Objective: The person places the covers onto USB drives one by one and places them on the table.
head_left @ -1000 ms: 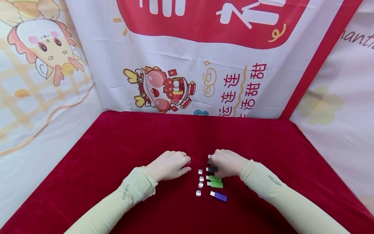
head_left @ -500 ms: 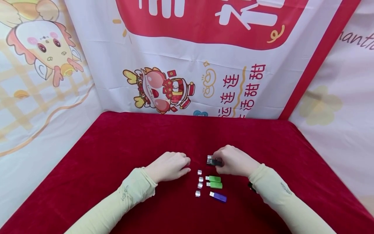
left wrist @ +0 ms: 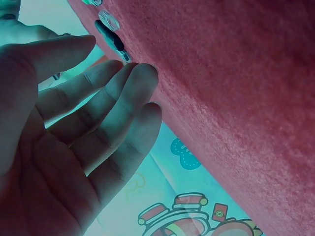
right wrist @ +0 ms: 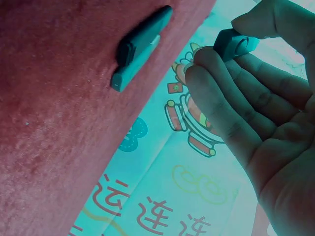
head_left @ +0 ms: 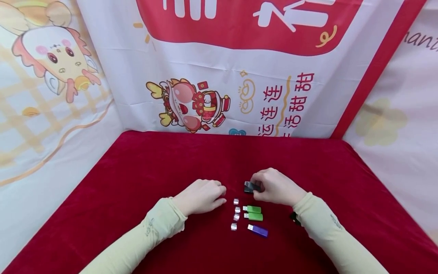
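Lifted toward twelve o'clock since the earlier frame, a black plastic USB stick (right wrist: 228, 44) is pinched between thumb and fingers of the right hand (head_left: 278, 187), near two dark sticks (right wrist: 145, 35) on the red velvet desk (head_left: 171, 160). At nine o'clock, the left hand (head_left: 201, 196) holds nothing, fingers loosely bent. Too shallow a pinch might drop the stick; fingers partly hide it.

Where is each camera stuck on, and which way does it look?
Head: on the person's head, looking forward and down at the red cloth; left hand, right hand and both sleeves show.
Left wrist: on that wrist, looking across the palm and fingers.
Right wrist: on that wrist, looking at the right hand pinching a small dark piece.
Shared: both wrist views catch the blue patch on the white sheet.
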The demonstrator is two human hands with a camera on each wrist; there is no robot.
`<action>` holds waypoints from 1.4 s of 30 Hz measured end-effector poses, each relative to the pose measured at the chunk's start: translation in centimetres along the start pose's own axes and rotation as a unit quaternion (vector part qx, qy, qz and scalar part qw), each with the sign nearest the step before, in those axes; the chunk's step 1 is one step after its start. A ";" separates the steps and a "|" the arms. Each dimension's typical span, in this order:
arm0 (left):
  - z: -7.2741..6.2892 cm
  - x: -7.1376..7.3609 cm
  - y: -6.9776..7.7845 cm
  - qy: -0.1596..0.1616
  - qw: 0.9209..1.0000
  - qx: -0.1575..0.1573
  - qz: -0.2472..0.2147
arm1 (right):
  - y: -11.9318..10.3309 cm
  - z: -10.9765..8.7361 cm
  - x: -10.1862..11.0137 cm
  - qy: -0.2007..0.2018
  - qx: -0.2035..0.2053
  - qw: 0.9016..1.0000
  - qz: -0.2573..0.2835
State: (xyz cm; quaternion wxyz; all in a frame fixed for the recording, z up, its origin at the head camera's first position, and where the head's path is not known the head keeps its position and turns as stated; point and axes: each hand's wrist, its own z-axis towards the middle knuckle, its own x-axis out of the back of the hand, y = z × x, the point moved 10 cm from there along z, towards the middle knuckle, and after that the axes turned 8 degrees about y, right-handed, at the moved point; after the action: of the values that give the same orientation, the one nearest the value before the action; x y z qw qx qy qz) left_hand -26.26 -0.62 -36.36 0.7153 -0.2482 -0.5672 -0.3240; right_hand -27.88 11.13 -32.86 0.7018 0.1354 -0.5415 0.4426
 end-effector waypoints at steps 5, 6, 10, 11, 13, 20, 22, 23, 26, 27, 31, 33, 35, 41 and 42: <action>-0.1 0.2 0.2 -0.001 1.000 0.001 0.002 | 0.0 0.2 0.6 0.008 0.002 1.000 0.004; -0.2 0.2 0.2 -0.001 1.000 0.001 0.004 | 0.0 0.2 0.6 0.009 0.002 1.000 0.003; -0.1 0.4 0.3 0.005 1.000 -0.001 0.007 | 0.2 0.3 1.0 0.015 -0.002 1.000 0.003; -0.1 0.4 0.3 0.007 1.000 -0.003 0.007 | 0.2 0.3 1.0 0.015 -0.004 1.000 0.002; -0.1 0.5 0.5 0.014 1.000 -0.009 0.009 | 0.3 0.2 1.2 0.014 -0.007 1.000 0.003; 0.0 0.9 1.3 0.037 0.999 -0.020 0.034 | 0.3 0.2 1.4 0.014 -0.008 1.000 0.005; 0.0 0.7 1.5 0.032 0.999 -0.019 0.036 | 0.3 0.2 1.4 0.014 -0.009 1.000 0.009; 0.0 0.5 1.6 0.027 0.999 -0.019 0.035 | 0.3 0.2 1.3 0.012 -0.009 1.000 0.011; 0.2 0.1 1.9 0.018 0.999 -0.021 0.034 | 0.4 0.1 1.2 0.011 -0.006 1.000 0.012; 0.2 0.0 2.0 0.017 0.999 -0.022 0.033 | 0.4 0.1 1.1 0.010 -0.005 1.000 0.012; 0.5 -0.2 2.3 0.014 0.999 -0.026 0.033 | 0.6 -0.1 1.2 0.015 -0.005 1.000 0.009; 0.7 -0.2 2.3 0.010 0.999 -0.027 0.031 | 0.7 -0.2 1.3 0.018 -0.007 1.000 0.008; 0.9 -0.3 2.2 0.005 0.999 -0.026 0.029 | 0.8 -0.3 1.4 0.021 -0.008 1.000 0.008; 1.6 -0.4 2.3 -0.011 0.999 -0.029 0.021 | 0.8 -0.1 1.5 0.021 -0.004 1.000 0.009; 1.7 -0.3 2.3 -0.012 0.999 -0.031 0.019 | 0.8 -0.1 1.5 0.021 -0.004 1.000 0.009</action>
State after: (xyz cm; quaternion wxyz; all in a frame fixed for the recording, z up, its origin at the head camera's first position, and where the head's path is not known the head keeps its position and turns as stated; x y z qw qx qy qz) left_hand -25.69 2.21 -36.27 0.7062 -0.2852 -0.5606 -0.3250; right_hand -28.38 12.34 -31.77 0.7096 0.1180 -0.5294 0.4497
